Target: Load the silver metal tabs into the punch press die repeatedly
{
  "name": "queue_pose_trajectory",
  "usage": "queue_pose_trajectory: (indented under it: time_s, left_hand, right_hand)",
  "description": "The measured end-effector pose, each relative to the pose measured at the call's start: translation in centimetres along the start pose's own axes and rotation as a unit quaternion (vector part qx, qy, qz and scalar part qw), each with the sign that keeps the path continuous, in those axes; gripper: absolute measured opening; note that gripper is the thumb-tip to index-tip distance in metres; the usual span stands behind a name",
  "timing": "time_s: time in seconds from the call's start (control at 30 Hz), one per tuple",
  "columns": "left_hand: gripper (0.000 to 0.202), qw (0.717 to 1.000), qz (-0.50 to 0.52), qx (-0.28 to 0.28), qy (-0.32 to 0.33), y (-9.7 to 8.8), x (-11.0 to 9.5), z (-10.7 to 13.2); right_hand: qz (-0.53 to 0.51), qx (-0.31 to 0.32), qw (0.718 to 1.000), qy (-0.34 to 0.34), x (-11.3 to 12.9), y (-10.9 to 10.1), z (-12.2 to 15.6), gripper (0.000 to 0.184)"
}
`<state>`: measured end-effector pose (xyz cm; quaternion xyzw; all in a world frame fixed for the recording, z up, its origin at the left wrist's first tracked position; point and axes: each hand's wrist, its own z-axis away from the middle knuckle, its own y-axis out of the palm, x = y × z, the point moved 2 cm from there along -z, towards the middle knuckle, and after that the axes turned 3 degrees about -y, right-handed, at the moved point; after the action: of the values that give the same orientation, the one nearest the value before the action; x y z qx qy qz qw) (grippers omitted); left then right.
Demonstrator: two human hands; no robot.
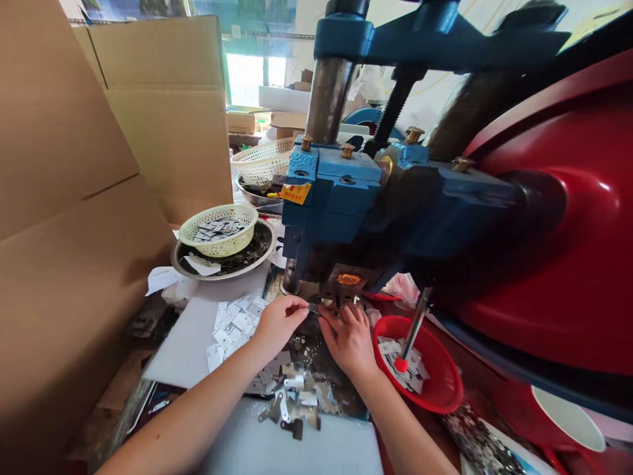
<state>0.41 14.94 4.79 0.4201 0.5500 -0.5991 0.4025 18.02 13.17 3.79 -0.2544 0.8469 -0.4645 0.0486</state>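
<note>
My left hand (pixel 277 324) pinches a small flat metal piece (pixel 313 307) and holds it at the base of the blue press (pixel 341 198). My right hand (pixel 350 338) is next to it, fingers bent, fingertips touching the same small piece under the press head. A heap of small silvery metal plates (pixel 236 324) lies on a white board (pixel 190 343) just left of my left hand. More loose plates (pixel 297 399) lie between my forearms.
A red bowl (pixel 440 389) with plates and a red-tipped rod stands right of my right hand. A cream basket (pixel 218 229) of parts sits in a metal dish at back left. Cardboard boxes (pixel 74 198) wall the left side. The red machine body (pixel 568 251) fills the right.
</note>
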Motion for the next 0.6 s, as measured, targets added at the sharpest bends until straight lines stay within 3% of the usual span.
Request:
queue_pose_trajectory:
  time_s: [0.13, 0.33, 0.6]
  left_hand:
    - [0.015, 1.0, -0.027, -0.006, 0.006, 0.5, -0.2, -0.7]
    - [0.015, 0.995, -0.096, -0.025, 0.033, 1.6, -1.0, -1.5]
    - [0.012, 0.986, -0.152, -0.057, 0.047, 2.3, -0.7, -2.1]
  right_hand:
    - [-0.006, 0.005, 1.0, -0.007, -0.1, 0.2, 0.6, 0.027]
    - [-0.071, -0.048, 0.996, 0.033, -1.0, 1.0, 1.6, 0.032]
    - [-0.072, -0.033, 0.997, 0.022, -1.2, 1.1, 1.3, 0.028]
